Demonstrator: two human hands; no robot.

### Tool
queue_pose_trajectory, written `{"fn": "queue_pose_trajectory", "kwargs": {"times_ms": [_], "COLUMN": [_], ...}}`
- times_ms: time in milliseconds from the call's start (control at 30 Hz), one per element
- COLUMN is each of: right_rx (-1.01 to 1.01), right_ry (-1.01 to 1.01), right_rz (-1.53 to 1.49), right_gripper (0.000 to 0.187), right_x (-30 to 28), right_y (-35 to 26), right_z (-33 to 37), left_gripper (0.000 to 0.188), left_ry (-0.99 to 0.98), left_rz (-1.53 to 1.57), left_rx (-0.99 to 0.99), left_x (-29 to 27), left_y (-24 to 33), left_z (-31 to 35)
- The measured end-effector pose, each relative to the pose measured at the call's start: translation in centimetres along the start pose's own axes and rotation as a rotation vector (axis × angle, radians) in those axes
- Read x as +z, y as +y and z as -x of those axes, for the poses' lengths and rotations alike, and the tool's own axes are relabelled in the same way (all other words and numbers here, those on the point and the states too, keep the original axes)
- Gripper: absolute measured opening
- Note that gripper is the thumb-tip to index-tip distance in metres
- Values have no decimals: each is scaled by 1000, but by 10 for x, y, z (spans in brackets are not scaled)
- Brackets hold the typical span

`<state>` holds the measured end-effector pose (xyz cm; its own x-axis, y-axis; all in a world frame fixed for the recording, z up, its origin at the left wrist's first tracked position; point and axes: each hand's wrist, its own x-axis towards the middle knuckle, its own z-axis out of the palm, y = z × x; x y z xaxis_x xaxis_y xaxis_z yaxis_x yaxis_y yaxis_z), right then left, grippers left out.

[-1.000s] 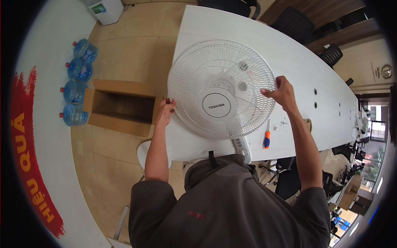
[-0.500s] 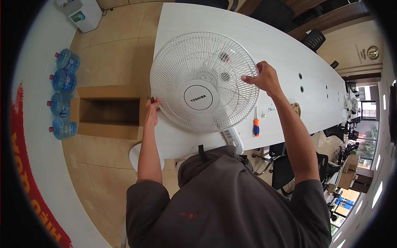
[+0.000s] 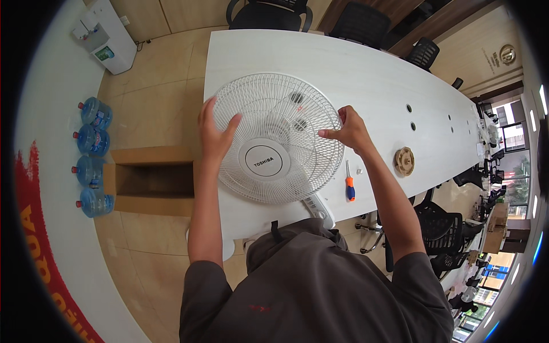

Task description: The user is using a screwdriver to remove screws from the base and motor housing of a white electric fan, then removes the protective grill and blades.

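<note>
A white fan (image 3: 246, 108) lies on the white table (image 3: 366, 97), its round wire guard facing up with a disc-shaped badge in the middle. Its control base (image 3: 318, 210) sticks out from under the guard toward my body. My left hand (image 3: 217, 136) is at the guard's left rim, thumb and fingers spread apart. At the right rim is my right hand (image 3: 353, 132), with its thumb stretched over the wires and its other fingers by the edge. Whether either hand presses on the guard is hard to tell. Blades show dimly through the wires.
A screwdriver (image 3: 350, 188) with an orange and blue handle lies right of the fan, beside small clear pieces (image 3: 359, 171). Farther right sits a round tan object (image 3: 404, 161). An opened cardboard box (image 3: 151, 154) stands left of the table, near several water bottles (image 3: 91, 140). Chairs (image 3: 269, 14) line the far side.
My left hand has gone up along the guard's rim from the lower left and spread its fingers. My right hand stays by the right rim. The view has shifted, uncovering the tan object.
</note>
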<state>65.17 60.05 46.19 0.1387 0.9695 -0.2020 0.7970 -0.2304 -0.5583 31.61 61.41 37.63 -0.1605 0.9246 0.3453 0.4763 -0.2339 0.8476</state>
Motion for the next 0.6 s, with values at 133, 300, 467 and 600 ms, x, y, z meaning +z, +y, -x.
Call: {"fn": "queue_pose_trajectory", "kwargs": {"times_ms": [133, 300, 467, 600], "right_rx": [-45, -82, -41, -176], "right_ry": [3, -143, -406, -555], "right_rz": [-4, -282, -847, -849], "right_gripper": [84, 56, 22, 18], "right_x": [3, -9, -7, -4], "right_y": [1, 23, 58, 77], "right_z": [-2, -13, -33, -50], "left_gripper": [70, 71, 61, 61], "left_ry": [-160, -842, -834, -822], "left_rz": [2, -348, -337, -414], "left_rx": [291, 416, 409, 376], "left_x": [40, 89, 98, 99], "left_y": [80, 124, 126, 131], "left_z": [-75, -93, -88, -88]}}
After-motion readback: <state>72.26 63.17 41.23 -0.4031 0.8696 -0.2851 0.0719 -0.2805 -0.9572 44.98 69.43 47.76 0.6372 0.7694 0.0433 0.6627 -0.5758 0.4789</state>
